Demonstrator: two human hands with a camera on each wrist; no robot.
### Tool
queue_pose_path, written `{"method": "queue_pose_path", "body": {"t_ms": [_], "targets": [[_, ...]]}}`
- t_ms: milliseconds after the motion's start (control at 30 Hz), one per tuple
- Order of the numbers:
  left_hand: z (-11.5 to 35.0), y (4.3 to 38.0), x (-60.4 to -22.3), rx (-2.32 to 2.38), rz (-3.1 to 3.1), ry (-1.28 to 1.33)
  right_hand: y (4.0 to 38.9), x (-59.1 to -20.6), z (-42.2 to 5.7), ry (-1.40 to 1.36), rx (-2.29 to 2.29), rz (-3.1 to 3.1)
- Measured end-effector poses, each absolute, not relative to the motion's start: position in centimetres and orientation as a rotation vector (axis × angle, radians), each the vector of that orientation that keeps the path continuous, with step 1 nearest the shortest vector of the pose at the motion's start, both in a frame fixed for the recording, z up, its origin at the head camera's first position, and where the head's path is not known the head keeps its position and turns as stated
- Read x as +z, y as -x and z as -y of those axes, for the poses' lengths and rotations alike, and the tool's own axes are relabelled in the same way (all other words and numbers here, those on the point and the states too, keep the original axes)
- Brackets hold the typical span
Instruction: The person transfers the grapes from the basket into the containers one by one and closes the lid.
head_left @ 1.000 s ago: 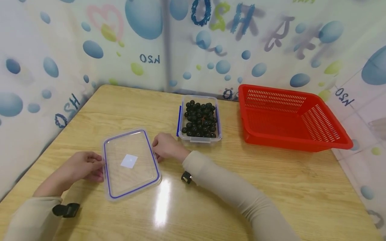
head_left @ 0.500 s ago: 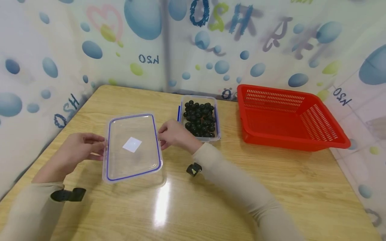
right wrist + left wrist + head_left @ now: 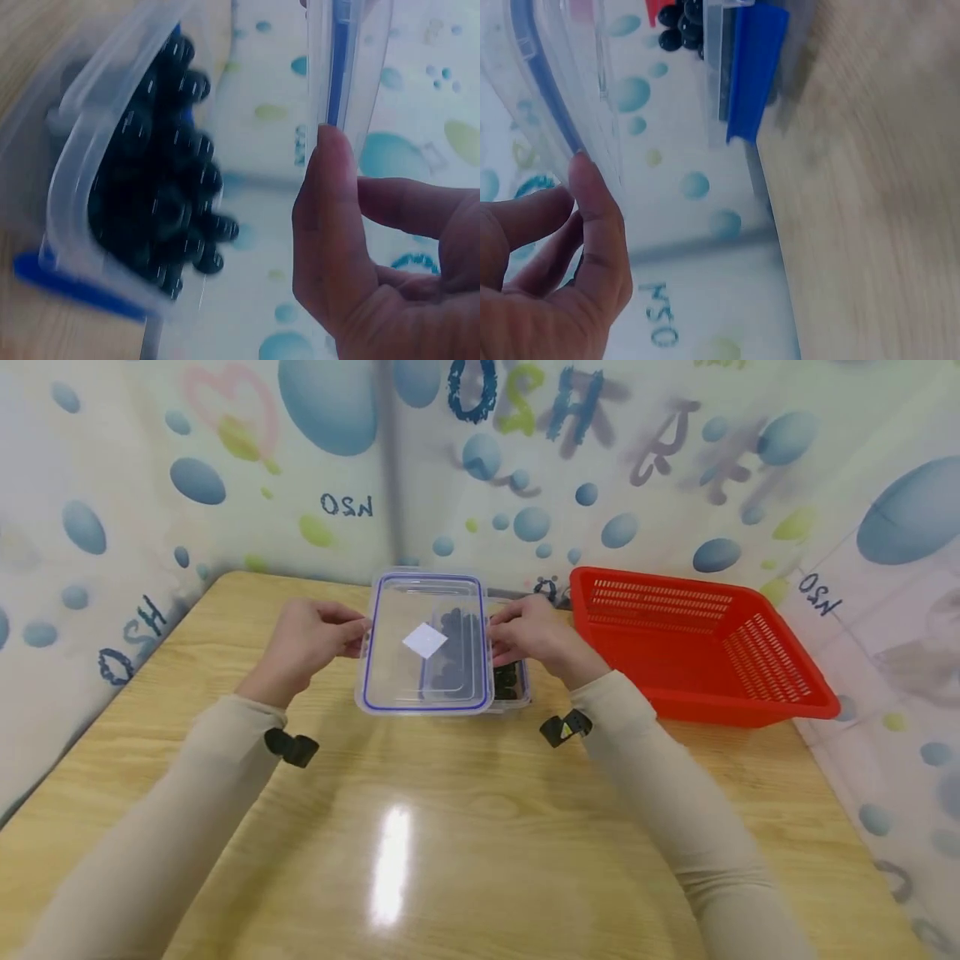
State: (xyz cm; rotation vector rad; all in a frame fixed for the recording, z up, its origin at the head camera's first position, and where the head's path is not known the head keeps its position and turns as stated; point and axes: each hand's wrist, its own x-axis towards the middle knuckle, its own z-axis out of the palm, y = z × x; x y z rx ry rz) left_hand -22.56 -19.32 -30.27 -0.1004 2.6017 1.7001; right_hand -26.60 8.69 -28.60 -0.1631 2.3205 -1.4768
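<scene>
A clear plastic lid (image 3: 390, 668) with a blue seal and a white diamond sticker is held in the air, partly covering the container from the head view. My left hand (image 3: 311, 639) pinches its left edge between thumb and fingers. On the opposite edge my right hand (image 3: 536, 635) pinches it too. Below and behind the lid stands a clear plastic container (image 3: 71, 165) full of dark round fruit, perhaps grapes (image 3: 172, 172). A blue side clip (image 3: 757, 71) hangs from the container. In the right wrist view the lid (image 3: 349, 67) is apart from the container's rim.
A red plastic basket (image 3: 652, 652) with slotted sides stands right of the container, close to my right hand. Behind the wooden table (image 3: 465, 827) hangs a patterned curtain (image 3: 480, 527) with blue and green spots.
Both hands have lifted the lid off the table and carried it to the right and away from me, over the left part of the container. The head view has shifted slightly.
</scene>
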Motion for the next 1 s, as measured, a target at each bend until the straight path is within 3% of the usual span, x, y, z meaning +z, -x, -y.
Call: {"method": "queue_pose_path", "body": {"t_ms": [267, 667, 867, 1000], "targets": [[15.1, 26.2, -31.1, 1.838, -2.503, 0.096, 28.0, -28.6, -12.6, 0.033, -1.433, -2.397], [13.4, 27.8, -32.4, 1.871, -2.438, 0.144, 29.0, -29.3, -14.0, -0.064, -1.403, -2.402], [13.6, 27.5, -30.5, 1.864, -2.445, 0.028, 28.3, -28.6, -14.1, 0.013, -1.576, -2.5], [13.5, 26.6, -28.2, 1.982, -2.633, -0.15, 27.3, -27.9, -13.7, 0.178, -1.985, -2.562]]}}
